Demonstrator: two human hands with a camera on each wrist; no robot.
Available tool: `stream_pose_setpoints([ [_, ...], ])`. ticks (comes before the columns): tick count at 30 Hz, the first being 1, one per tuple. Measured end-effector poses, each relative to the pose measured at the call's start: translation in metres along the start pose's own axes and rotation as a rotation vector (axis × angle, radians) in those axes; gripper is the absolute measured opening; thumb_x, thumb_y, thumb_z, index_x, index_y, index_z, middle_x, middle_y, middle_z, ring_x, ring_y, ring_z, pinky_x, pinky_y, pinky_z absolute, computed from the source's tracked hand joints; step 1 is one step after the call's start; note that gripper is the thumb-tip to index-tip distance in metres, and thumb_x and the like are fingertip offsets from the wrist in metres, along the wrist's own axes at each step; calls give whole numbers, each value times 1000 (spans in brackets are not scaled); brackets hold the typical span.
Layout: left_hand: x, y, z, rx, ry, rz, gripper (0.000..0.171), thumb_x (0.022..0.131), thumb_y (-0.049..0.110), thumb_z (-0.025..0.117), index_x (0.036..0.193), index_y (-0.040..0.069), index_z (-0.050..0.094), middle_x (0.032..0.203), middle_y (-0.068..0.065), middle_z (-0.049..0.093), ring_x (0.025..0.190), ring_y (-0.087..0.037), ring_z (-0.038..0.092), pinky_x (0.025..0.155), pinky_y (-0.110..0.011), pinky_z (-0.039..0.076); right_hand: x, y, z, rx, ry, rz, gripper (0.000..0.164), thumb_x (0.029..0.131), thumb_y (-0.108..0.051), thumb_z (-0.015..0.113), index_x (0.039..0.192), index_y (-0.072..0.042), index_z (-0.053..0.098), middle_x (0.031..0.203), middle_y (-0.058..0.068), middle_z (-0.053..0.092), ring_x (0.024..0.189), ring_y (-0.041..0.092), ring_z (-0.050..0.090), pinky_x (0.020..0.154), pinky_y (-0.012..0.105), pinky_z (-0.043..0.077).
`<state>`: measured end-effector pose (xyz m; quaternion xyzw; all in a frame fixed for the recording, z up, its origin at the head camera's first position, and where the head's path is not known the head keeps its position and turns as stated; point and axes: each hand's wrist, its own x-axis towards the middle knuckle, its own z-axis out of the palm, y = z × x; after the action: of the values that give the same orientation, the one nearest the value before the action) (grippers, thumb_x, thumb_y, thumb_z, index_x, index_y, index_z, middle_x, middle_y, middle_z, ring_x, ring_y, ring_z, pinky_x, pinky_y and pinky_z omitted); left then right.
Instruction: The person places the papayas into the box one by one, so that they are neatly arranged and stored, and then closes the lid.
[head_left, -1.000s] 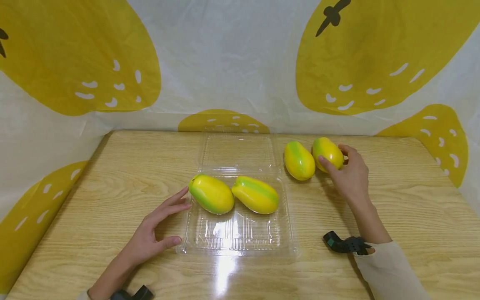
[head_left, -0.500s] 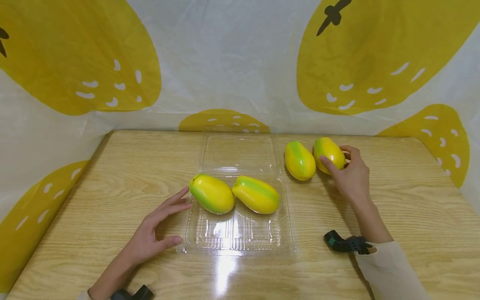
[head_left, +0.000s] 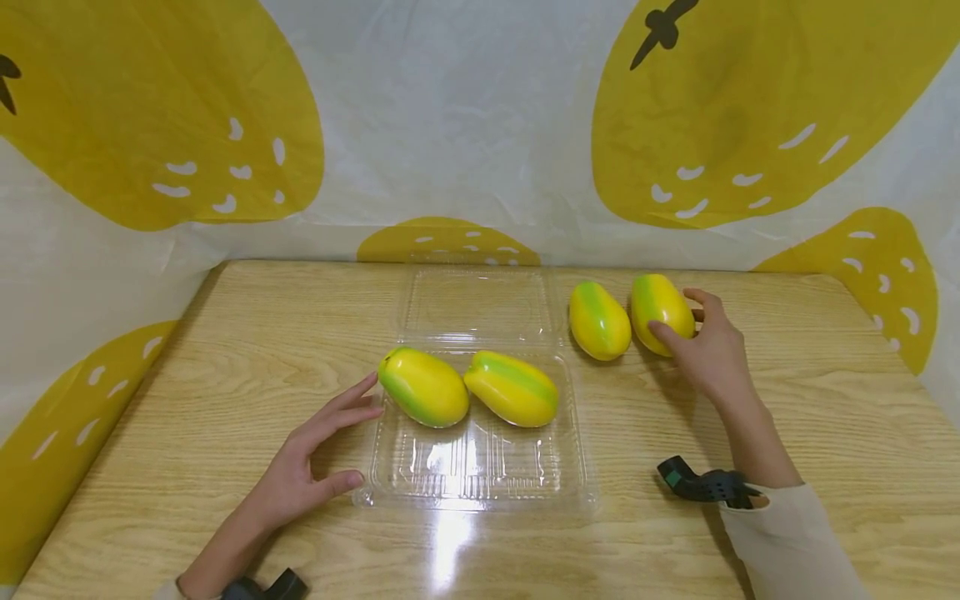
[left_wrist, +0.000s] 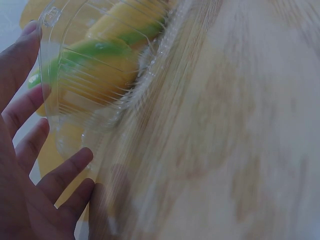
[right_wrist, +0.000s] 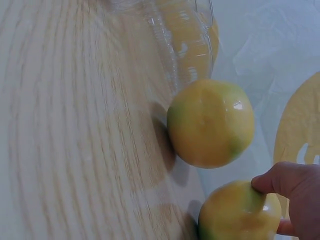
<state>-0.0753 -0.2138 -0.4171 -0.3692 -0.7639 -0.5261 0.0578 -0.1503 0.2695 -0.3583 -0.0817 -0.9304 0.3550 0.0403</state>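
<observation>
Loose fruit (head_left: 600,322) seemingly beside lid (head_left: 478,304)

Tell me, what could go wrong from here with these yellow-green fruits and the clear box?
The glossy, rounded fruit pinched at its side by the right hand might slip and roll across the table.

Its neighbouring fruit is very close, so a sideways move could knock it.

The left hand has its fingers by the edge of the clear box; a nudge could shift it and jostle the fruits inside.
</observation>
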Motion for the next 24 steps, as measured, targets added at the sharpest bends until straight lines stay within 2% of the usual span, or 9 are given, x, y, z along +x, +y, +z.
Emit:
stream_pose_setpoints([
  [6,1,2,1,0,7,5,61,76,17,78,130,0,55,148,-25,32,138,-35,29,113,-28,19,0,1,2,0,38,-20,78,92,-41,58,148,1,23,135,37,39,119,51,42,92,61,40],
  [10,3,5,1,-1,6,8,60,77,15,77,129,-1,55,148,-27,32,138,-35,29,113,-28,19,-1,-2,1,31,67,-16,77,92,-41,58,149,-3,23,135,36,40,115,50,45,87,57,43],
  [13,4,6,1,-3,4,13,60,76,13,77,129,-3,55,147,-27,32,138,-35,29,113,-28,19,-3,-6,-2,56,89,-36,76,92,-39,59,149,-5,23,135,34,41,109,48,49,76,45,48],
  [18,2,3,0,-1,1,10,61,77,17,78,130,-2,54,148,-26,32,139,-35,27,113,-28,19,-9,-17,-8,70,88,-110,76,91,-39,61,149,-8,24,136,29,42,107,44,50,62,22,45],
  [24,-1,-1,1,-4,-1,-4,63,76,18,78,131,1,54,149,-24,31,139,-35,27,113,-28,19,-17,-29,-12,136,58,-179,77,91,-36,64,151,-14,21,137,25,39,107,40,52,59,11,47],
])
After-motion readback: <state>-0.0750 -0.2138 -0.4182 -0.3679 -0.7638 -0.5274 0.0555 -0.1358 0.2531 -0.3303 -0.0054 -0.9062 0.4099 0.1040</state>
